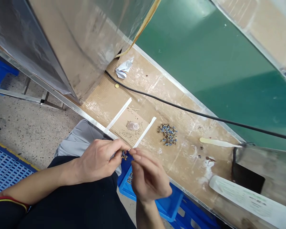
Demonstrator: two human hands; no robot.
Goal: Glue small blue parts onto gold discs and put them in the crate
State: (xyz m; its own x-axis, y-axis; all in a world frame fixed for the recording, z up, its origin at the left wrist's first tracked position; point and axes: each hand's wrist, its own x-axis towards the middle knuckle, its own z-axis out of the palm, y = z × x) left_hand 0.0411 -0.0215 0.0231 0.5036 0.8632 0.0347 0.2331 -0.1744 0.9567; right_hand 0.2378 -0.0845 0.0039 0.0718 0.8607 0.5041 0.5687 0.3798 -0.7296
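A small blue and gold shiny piece (pixel 124 156) is up at the near edge of the table, between the two hands. The bare left hand (pixel 101 160) has it pinched in its thumb and fingers. The bare right hand (pixel 149 176) is bent, with its fingertips close together just beside the piece. I cannot tell if they hold something tiny.

Under the right hand is a blue plastic bin (pixel 168 205), lower than the table, with more little pieces in its left part. The long brown table (pixel 178 165) has a flat tan sheet (pixel 120 124) on it, just past the hands. A strip of white tape (pixel 119 115) lies on its left side and another white strip (pixel 145 132) on its right. On the sheet sit a small clear plastic thing (pixel 132 126) and lots of tiny dark bits (pixel 131 135).

To the right of the sheet is a pile of blue and gold pieces (pixel 168 134). A long black cord (pixel 171 105) runs across the far part of the table.
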